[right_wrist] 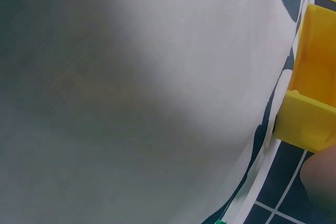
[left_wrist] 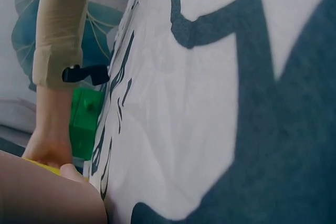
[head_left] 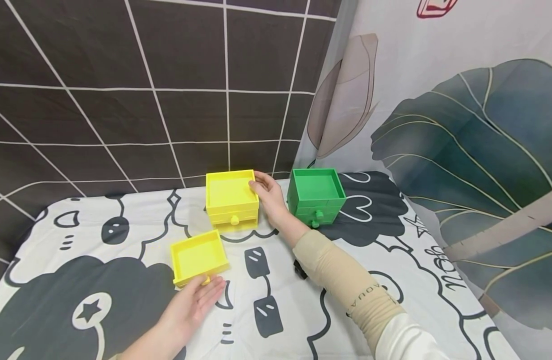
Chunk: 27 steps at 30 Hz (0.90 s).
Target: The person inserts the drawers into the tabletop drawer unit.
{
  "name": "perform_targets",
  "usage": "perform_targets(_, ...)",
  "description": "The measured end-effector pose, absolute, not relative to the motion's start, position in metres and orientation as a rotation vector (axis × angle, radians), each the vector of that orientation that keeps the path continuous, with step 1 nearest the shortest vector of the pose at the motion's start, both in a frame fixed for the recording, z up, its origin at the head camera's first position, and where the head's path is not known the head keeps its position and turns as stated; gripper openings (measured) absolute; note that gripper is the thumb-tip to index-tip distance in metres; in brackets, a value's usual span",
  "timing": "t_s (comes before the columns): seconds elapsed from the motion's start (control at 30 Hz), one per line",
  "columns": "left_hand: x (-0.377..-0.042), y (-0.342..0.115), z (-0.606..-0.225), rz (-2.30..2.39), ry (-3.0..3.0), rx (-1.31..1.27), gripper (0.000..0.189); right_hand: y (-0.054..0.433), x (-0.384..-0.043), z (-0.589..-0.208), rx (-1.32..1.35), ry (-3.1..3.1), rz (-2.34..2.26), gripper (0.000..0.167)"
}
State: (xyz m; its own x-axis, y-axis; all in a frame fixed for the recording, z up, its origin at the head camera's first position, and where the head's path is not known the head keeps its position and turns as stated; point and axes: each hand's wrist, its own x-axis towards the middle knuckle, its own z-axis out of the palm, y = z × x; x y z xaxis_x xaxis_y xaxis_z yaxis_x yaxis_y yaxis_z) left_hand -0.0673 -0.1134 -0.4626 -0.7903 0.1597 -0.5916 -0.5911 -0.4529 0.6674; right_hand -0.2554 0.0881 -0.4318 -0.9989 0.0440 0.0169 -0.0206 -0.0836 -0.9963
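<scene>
A small yellow drawer (head_left: 200, 259) is out of its cabinet, its tray facing up, close above or on the patterned cloth; which one I cannot tell. At its front, my left hand (head_left: 188, 307) has the yellow knob (head_left: 206, 280) between thumb and fingers. Behind it stands the yellow cabinet (head_left: 231, 195), with a recessed top and a drawer front with a knob. My right hand (head_left: 270, 197) grips the cabinet's right side, thumb on the top rim and fingers partly hidden behind. In the right wrist view the cabinet (right_wrist: 310, 121) shows a hollow opening.
A matching green cabinet (head_left: 316, 195) with small knobs stands right of my right hand. Black-and-white cloth (head_left: 267, 260) covers the surface. A dark gridded wall hanging (head_left: 186, 115) rises behind, and a leaf-print curtain (head_left: 438, 125) hangs at right.
</scene>
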Motion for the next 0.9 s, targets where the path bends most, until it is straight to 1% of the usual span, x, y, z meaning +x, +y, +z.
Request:
perform_targets(0.47, -0.074, -0.093, -0.455, 2.237, 1.317, -0.621, 0.041, 0.088, -0.256, -0.433, -0.013, -2.092, 2.282, 0.046)
perform_targets(0.9, -0.082, -0.079, -0.450, 2.230, 1.303, -0.578, 0.034, 0.089, -0.256, -0.433, -0.005, -2.095, 2.271, 0.046)
